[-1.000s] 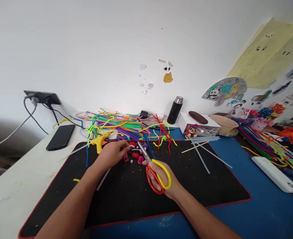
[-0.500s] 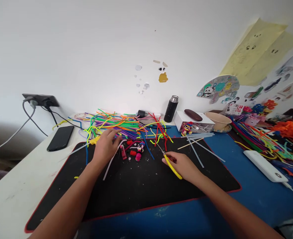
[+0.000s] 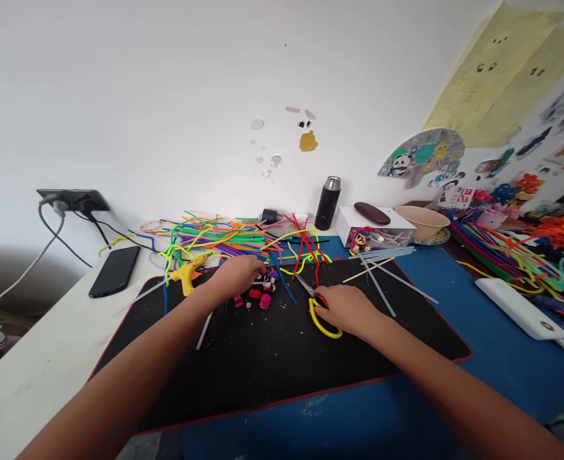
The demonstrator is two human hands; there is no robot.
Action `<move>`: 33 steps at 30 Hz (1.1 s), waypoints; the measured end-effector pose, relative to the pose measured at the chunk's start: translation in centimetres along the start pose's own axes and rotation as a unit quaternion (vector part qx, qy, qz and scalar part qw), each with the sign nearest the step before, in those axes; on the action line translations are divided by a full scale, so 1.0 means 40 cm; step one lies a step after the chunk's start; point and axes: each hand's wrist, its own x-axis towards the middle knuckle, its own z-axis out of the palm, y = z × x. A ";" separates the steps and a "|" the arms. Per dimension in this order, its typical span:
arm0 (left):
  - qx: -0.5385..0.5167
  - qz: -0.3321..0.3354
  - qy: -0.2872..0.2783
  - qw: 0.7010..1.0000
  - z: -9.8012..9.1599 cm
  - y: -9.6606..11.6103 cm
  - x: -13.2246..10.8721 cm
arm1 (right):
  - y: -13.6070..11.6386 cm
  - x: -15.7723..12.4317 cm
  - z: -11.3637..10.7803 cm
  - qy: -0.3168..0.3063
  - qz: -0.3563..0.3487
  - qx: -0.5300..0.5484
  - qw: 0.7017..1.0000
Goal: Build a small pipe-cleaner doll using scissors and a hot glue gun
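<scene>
While the two hands are apart from each other above a black mat (image 3: 263, 364), a phone (image 3: 115, 271) lies at the left on the white part of the table (image 3: 27, 377), below a wall socket (image 3: 73, 200) with plugs in it. Next comes a yellow glue gun (image 3: 186, 276), at the mat's far left part, and a pale strip (image 3: 204, 331) lies nearer, partly behind the left forearm. Behind them spreads a heap of coloured craft stems (image 3: 224, 239).

The left hand (image 3: 238, 276) has its fingers bent down over some small red and pink pieces (image 3: 256, 294); whether it grips one cannot be told, as the back of the hand hides the fingertips. Just right of these pieces lies a little doll (image 3: 268, 291) on the mat, then a blue stem (image 3: 284, 281). Red stems (image 3: 305, 246) lie crossed farther back.

The scissors (image 3: 330, 335) are over the middle of the mat, blades toward the far side, yellow loop facing the person. The right hand (image 3: 346, 308) is closed on their red handle.

Beyond it a black bottle (image 3: 329, 204) stands by the wall, beside a white box (image 3: 346, 223) with a second doll (image 3: 359, 241) before it. Clear sticks (image 3: 380, 291) lie crossed on the mat, a bowl (image 3: 421, 222) sits behind them, and a white power bank (image 3: 519, 308) lies far right.
</scene>
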 end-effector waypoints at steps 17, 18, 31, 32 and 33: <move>-0.010 -0.002 -0.007 1.000 0.034 -0.024 0.014 | 0.025 0.003 -0.021 -0.009 0.019 -0.040 0.999; -0.014 -0.003 -0.003 1.000 0.033 -0.022 0.013 | 0.026 0.001 -0.019 -0.008 0.024 -0.041 0.999; -0.434 -0.077 0.055 0.896 -0.034 0.046 -0.097 | 0.030 0.020 0.022 0.014 0.058 -0.004 0.998; -0.473 -0.095 0.057 0.874 -0.033 0.049 -0.106 | 0.031 0.024 0.021 0.014 0.056 -0.001 0.998; -0.509 -0.113 0.060 0.851 -0.032 0.050 -0.115 | 0.034 0.026 0.020 0.012 0.051 0.002 0.999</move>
